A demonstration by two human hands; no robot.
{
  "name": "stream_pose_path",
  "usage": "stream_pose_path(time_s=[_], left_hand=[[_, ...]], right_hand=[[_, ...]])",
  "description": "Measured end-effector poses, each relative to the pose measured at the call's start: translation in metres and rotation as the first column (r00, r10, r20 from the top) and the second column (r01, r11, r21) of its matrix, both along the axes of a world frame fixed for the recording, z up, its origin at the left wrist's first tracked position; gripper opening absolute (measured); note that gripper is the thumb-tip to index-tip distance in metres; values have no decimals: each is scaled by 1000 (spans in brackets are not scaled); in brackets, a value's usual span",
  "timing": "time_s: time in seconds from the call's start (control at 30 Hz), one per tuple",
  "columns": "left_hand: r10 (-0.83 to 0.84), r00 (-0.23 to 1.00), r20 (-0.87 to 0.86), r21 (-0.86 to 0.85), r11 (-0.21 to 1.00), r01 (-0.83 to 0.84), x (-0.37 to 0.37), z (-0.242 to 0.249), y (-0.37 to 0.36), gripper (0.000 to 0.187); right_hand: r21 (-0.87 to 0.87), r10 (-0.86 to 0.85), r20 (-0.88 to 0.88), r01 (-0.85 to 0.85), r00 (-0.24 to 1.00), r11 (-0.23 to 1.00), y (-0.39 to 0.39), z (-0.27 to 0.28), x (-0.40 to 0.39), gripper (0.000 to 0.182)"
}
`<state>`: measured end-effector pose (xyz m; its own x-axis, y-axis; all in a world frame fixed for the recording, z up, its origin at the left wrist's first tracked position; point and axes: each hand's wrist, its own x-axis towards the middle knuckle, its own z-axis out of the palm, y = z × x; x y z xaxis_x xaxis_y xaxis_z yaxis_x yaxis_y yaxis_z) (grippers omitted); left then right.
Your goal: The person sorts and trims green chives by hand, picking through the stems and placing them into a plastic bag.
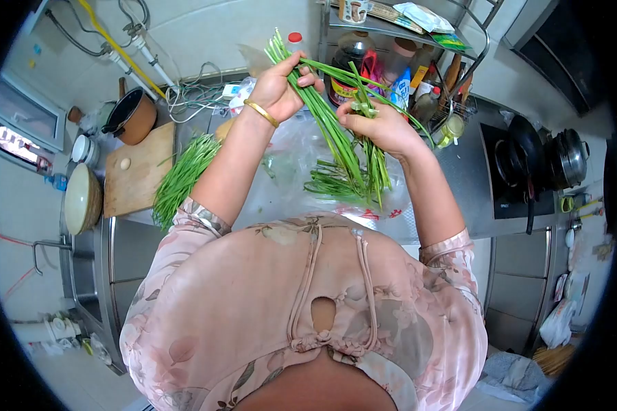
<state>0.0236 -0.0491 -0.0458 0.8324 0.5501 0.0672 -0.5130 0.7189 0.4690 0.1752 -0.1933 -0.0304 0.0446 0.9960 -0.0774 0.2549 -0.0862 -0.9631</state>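
Note:
My left hand (278, 90), with a gold bangle at the wrist, is closed round a bunch of garlic chives (330, 130). Their pale cut ends stick up above the fist, and the green leaves hang down to the right. My right hand (382, 130) pinches a few chive stalks beside that bunch; its fingertips are partly hidden by leaves. Below both hands, more loose chives (325, 179) lie on a clear plastic bag (291, 154) on the counter. Left of my left forearm rests a larger heap of chives (185, 179).
At the left are a wooden cutting board (140, 164) with a small pale bulb on it, a brown pot (131, 115) and a large bowl (83, 198). Bottles and jars crowd under a metal rack (397, 27) ahead. A black wok (524, 147) stands on the cooktop at right.

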Motion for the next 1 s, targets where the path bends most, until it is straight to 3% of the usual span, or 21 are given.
stream_pose_path(time_s=[0.23,0.43,0.53,0.63,0.83,1.0], left_hand=[[-25,999,23,83,996,23,-3,3,-3,16],[-100,992,71,97,991,93,-2,3,-8,17],[-96,995,37,42,995,94,-2,6,-14,17],[-65,997,36,96,993,61,1,2,-12,16],[21,998,-63,164,986,-10,-1,-4,-7,15],[74,987,-142,167,985,-50,-1,-11,-3,14]], right_hand=[[182,-3,58,-7,998,983,10,-14,-3,20],[175,-64,240,22,969,984,3,4,-14,20],[150,-57,213,25,975,988,10,-8,-11,20],[107,-81,259,55,962,993,13,-11,-12,19],[221,-91,173,52,981,974,18,-20,-13,19],[198,-39,32,32,999,980,21,-21,-11,20]])
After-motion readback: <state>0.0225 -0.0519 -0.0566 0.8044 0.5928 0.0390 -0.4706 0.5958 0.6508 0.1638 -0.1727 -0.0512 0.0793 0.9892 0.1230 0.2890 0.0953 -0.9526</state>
